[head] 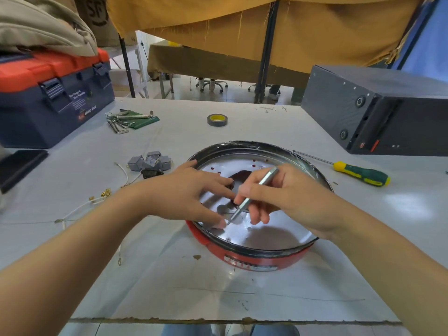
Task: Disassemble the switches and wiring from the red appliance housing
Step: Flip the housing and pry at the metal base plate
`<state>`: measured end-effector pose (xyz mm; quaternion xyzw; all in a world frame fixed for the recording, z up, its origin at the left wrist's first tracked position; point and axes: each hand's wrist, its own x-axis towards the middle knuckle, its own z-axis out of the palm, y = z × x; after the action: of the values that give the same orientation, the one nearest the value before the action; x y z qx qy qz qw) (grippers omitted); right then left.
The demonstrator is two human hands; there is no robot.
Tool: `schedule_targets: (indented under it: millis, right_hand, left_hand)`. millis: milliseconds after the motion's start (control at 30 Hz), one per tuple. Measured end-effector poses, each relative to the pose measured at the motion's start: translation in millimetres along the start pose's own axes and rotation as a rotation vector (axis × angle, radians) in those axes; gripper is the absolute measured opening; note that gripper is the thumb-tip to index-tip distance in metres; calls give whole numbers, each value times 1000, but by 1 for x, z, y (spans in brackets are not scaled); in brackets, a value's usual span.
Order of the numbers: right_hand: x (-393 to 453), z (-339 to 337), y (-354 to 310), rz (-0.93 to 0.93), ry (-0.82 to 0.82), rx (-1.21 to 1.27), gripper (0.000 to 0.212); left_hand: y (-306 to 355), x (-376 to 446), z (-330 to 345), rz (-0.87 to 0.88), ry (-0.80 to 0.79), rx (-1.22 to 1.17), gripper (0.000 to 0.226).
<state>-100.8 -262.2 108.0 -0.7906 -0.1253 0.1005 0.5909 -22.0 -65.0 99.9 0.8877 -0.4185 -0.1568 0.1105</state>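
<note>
The round red appliance housing (pixel 261 259) lies on the table with its shiny metal plate facing up. My right hand (pixel 288 195) pinches a thin silver screwdriver (pixel 252 197) like a pen, its tip down on the plate near the front left rim. My left hand (pixel 186 192) rests on the plate with fingers spread, one fingertip pressing right beside the tool tip. Removed grey switches (pixel 150 163) sit in a pile left of the housing. Loose white wires (pixel 80 209) with brass terminals lie further left.
A green-and-yellow screwdriver (pixel 361 174) lies right of the housing. A black box (pixel 378 110) stands at the back right. A blue-and-red toolbox (pixel 48 98) is at the back left, with hex keys (pixel 123 122) and a tape roll (pixel 217 120) behind the housing.
</note>
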Motion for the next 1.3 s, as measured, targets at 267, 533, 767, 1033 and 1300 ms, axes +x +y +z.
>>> schedule_targets:
  millis: [267, 533, 767, 1033, 1300]
  right_hand:
    - [5, 9, 4, 53, -75, -60, 23]
    - [4, 9, 6, 35, -91, -76, 23]
    - [3, 9, 6, 30, -118, -103, 22]
    - [7, 13, -1, 38, -137, -220, 24]
    - [14, 20, -19, 21, -191, -411, 26]
  left_hand:
    - [-2, 1, -3, 51, -45, -9, 48]
    - [-2, 1, -1, 54, -26, -40, 47]
    - [-2, 2, -1, 71, -23, -46, 44]
    - [-2, 2, 0, 122, 1, -46, 39]
    - [1, 2, 0, 141, 21, -93, 22]
